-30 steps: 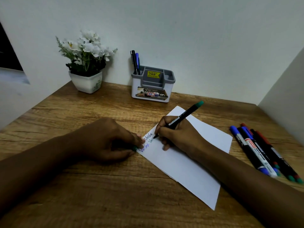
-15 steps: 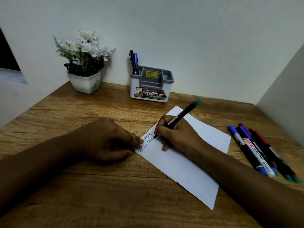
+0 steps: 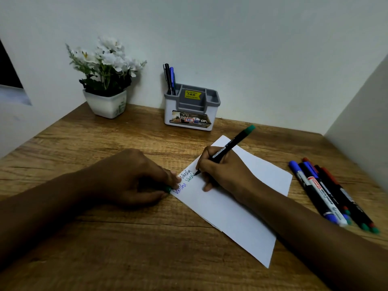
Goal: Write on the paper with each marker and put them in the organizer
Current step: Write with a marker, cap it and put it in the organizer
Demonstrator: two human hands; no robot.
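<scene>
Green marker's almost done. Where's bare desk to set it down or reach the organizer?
Bare desk: between pot and organizer; between organizer and paper's far corner; the near strip before the left hand, which holds the cap. Crowded: markers right of the paper.

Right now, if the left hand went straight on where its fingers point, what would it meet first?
The paper, whose edge it seems to touch; beyond, the left hand, gripping a cap, would likely meet the right hand holding the marker.
</scene>
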